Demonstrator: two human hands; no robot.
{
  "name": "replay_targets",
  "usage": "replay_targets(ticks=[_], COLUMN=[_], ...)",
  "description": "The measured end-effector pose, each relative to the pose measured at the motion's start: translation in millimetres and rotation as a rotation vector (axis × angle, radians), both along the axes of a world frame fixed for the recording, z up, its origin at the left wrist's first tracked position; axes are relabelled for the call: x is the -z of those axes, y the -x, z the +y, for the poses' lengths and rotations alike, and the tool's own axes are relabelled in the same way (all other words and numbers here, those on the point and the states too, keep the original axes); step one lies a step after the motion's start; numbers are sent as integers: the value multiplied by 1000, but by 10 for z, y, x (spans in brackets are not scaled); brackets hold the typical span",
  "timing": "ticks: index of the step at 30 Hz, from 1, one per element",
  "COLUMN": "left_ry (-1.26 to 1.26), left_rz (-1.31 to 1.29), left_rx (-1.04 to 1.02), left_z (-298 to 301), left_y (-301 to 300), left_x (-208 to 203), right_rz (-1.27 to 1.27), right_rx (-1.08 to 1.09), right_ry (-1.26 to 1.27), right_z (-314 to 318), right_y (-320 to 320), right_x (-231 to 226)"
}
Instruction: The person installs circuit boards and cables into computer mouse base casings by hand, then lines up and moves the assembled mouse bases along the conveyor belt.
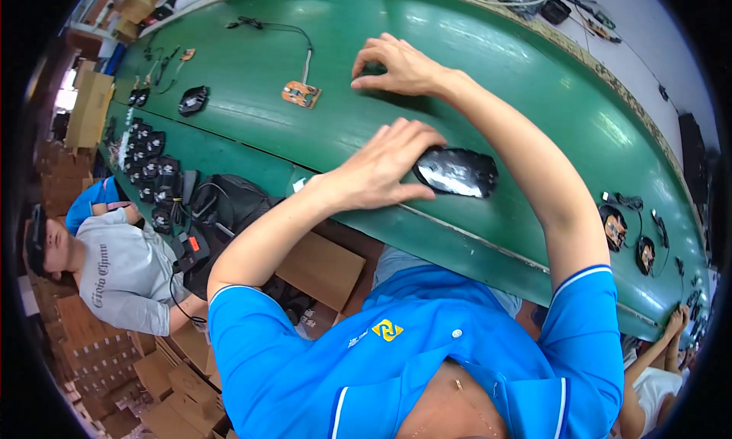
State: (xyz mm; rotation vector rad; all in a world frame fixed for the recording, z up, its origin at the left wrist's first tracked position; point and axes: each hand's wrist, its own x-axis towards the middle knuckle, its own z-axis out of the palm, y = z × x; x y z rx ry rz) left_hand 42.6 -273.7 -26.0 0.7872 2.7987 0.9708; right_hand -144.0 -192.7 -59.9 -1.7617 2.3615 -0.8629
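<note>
A glossy black computer-mouse shell [457,172] is on the green work surface in front of me. My left hand [381,167] has its fingers and thumb about the shell's left end, at its upper and lower edges. Farther out, my right hand [400,67] hovers over the surface, fingers bent and thumb apart, holding nothing that I can see. To its left lies a small orange-brown circuit board [301,94] with a cable [308,61] running away from it.
Another black shell [194,101] lies farther left. Many black parts [149,153] stand in rows near a seated person [126,263]. At right are open mouse halves [613,228] with boards and cables. Cardboard boxes [320,267] stand below the table edge. Another person's hands [677,319] work at far right.
</note>
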Motion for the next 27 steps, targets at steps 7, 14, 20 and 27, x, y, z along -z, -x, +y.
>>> replay_targets(ticks=[7,14,20,27], left_ry=[-15,110,-18,-239], left_rz=[161,15,-155,25], left_rx=[-494,-437,-431,-121], left_z=[-1287,-1732,-1474,-156], left_y=[186,256,483,1067], left_x=[-20,31,86,-27], right_rz=[-102,-245,-153,-145], right_rx=[180,120,271,334], right_ry=[-48,-75,-104,-31], right_z=[95,1476,2131,2495], right_y=[-64,-818,-1349,-1572], right_x=[-266,-537,-290,-136])
